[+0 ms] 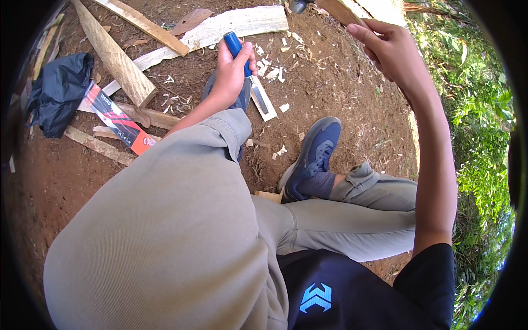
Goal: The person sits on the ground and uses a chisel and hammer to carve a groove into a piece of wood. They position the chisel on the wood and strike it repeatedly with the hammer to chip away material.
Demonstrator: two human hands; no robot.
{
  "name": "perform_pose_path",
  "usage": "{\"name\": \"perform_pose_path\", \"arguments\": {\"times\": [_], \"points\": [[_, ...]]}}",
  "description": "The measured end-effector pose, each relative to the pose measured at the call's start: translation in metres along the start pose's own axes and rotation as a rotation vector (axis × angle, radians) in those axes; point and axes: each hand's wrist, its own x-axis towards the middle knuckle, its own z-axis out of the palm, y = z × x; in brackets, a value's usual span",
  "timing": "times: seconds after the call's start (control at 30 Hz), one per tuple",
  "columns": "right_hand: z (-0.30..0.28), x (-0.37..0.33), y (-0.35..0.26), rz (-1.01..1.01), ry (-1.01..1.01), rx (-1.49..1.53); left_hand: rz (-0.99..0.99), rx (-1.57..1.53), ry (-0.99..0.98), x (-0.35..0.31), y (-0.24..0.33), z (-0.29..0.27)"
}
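Chisel (246, 62) with blue handle, gripped in the left hand (230, 74), fingers clamped round the handle; its long axis runs from upper left to lower right, blade pointing down at a pale wood strip (263, 99) on the dirt ground (330, 88). Right hand (388, 52), raised well apart, fingers closed on a wooden hammer handle (338, 11)

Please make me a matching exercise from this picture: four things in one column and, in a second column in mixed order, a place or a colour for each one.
Things:
1. chisel
2. hammer handle
3. black bag
4. shoe

Places and colours:
A. on the soil at the far left
B. blue handle, in the left hand
C. dark blue, on the foot at the middle
D. gripped by the right hand, at the top

Pairs: 1-B, 2-D, 3-A, 4-C
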Motion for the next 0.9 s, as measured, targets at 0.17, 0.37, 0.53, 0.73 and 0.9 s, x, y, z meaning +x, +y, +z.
{"name": "perform_pose_path", "arguments": {"times": [0.17, 0.37, 0.53, 0.73, 0.9], "points": [[-0.004, -0.030, 0.022, 0.262, -0.138, 0.116, 0.065, -0.055, 0.028, -0.003, 0.007, -0.003], [-0.006, -0.055, 0.025, 0.345, -0.157, 0.147, 0.156, -0.072, 0.093, 0.006, 0.016, -0.003], [-0.003, -0.055, 0.027, 0.352, -0.160, 0.175, 0.176, -0.098, 0.003, 0.006, 0.019, 0.001], [-0.003, -0.054, 0.026, 0.336, -0.128, 0.194, 0.173, -0.135, -0.027, -0.002, 0.028, 0.011], [-0.002, -0.053, 0.027, 0.343, -0.132, 0.201, 0.160, -0.077, -0.046, -0.004, 0.019, 0.011]]}}
